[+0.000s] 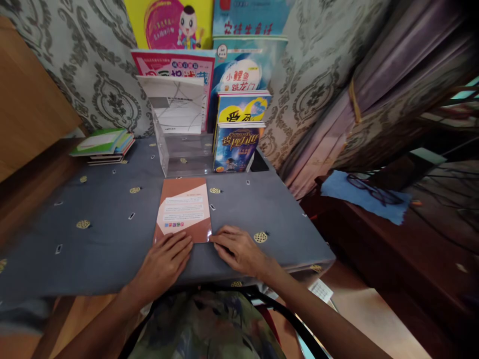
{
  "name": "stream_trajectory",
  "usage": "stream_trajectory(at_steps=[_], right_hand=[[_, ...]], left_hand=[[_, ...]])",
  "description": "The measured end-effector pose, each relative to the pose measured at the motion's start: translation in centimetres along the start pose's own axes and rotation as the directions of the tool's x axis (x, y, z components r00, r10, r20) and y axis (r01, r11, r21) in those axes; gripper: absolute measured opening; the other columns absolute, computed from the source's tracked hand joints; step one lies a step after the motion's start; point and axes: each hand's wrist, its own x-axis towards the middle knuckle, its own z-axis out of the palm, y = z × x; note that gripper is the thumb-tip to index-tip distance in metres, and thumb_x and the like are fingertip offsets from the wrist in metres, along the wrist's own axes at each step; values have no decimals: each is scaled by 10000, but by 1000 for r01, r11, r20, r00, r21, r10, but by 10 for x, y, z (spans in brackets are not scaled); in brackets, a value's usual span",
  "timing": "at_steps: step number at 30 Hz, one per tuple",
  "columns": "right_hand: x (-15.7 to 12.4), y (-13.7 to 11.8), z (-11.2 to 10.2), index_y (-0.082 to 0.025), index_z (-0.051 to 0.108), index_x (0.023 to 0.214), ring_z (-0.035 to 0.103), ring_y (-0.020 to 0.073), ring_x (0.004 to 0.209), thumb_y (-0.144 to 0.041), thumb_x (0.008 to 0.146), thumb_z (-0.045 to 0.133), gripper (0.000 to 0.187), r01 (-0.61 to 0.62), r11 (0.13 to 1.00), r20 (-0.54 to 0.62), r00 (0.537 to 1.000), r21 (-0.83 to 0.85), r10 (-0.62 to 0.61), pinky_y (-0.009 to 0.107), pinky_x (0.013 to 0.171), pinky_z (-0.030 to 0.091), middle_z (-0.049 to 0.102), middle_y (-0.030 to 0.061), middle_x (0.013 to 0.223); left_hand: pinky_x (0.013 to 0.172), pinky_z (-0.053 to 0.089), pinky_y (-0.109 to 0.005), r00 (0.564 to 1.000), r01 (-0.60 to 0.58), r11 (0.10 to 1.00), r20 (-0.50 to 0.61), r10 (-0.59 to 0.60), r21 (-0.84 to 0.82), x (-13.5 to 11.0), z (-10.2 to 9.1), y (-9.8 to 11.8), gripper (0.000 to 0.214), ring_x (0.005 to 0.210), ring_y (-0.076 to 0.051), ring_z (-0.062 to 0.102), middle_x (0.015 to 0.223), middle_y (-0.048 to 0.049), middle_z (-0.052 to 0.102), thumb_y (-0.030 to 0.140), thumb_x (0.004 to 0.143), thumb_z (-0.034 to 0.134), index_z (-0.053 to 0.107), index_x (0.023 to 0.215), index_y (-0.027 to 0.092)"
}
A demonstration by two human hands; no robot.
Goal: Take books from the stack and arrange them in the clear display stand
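A brown and cream booklet [184, 209] lies flat on the grey patterned tablecloth [101, 234] in front of me. My left hand [164, 264] rests flat with fingers stretched out, fingertips touching the booklet's near left edge. My right hand [239, 249] lies flat beside the booklet's near right corner, fingertips touching it. Neither hand holds anything.
A clear acrylic stand [179, 149] and several upright children's books [235, 144] stand at the back against the wall. A stack of green books [105, 144] lies at the back left. A wooden side table with a blue cloth [362, 197] and glasses is at the right.
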Motion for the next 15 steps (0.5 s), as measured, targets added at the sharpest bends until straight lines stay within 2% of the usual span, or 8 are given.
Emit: stream_trajectory(at_steps=[4,8,12,15], right_hand=[[1,0,-1,-185,693,1035,638,206,812,-188,998,469,228,6,1000,-2,1000,13,-6,339,729,548,727,79,841],[1,0,-1,-187,693,1030,639,207,796,-176,994,466,230,4,999,-2,1000,33,-4,343,708,548,727,81,834],[1,0,-1,-180,693,1036,642,207,805,-174,991,469,228,8,999,-3,1000,36,-8,340,703,551,727,88,850],[1,0,-1,-181,686,1074,639,205,804,-164,988,470,233,9,999,-1,1000,48,-9,337,710,551,720,71,811]], left_hand=[[985,571,-375,997,50,998,-49,-51,-32,-21,-16,-15,280,1137,-214,688,1200,-74,740,160,980,503,692,1185,184],[919,608,-354,984,147,986,-85,-153,-79,-34,-27,-22,257,1067,-201,715,1163,-71,751,160,976,511,697,1151,186],[918,601,-385,971,224,969,-66,-231,-107,-32,-24,-28,252,993,-203,727,1082,-69,764,193,988,487,724,1072,199],[940,586,-433,960,277,959,-19,-279,-64,-25,-15,-40,292,1005,-231,719,1105,-88,755,255,1008,450,721,1095,193]])
